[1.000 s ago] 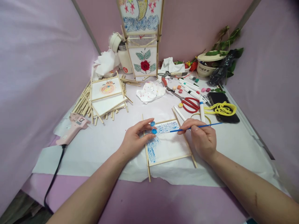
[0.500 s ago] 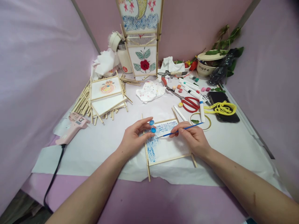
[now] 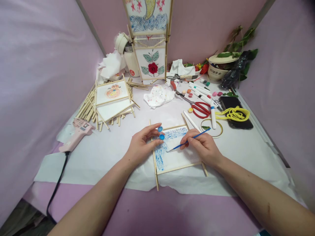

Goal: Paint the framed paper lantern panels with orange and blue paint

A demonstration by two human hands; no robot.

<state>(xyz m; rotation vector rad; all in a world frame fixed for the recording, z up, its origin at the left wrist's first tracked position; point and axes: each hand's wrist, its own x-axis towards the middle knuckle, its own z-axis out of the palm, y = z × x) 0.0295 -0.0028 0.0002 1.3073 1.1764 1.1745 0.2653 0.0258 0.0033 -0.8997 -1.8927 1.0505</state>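
Note:
Between the fingers and thumb of my left hand (image 3: 144, 141) is a small open paint pot (image 3: 161, 137) of blue paint, its round lid (image 3: 160, 129) just above it. My right hand (image 3: 203, 146) grips a thin blue paintbrush (image 3: 182, 143) like a pen, and the bristles meet the white panel near its middle. This stick-framed panel (image 3: 178, 159) lies flat below both hands. Blue dabs cover its upper and left parts; the lower right is white. My left hand covers part of the frame's left side.
A pink glue gun (image 3: 77, 134) with a black cord lies left, near stacked frames and wooden sticks (image 3: 86, 106). Behind stands a tall painted lantern (image 3: 150, 62). To the right are red-handled scissors (image 3: 200, 109), white markers (image 3: 213, 116), yellow cord (image 3: 233, 114) and a phone (image 3: 242, 124).
The brush tip has shifted slightly down and right across the panel, and the brush is tilted more steeply. My left hand and the paint pot have stayed in place.

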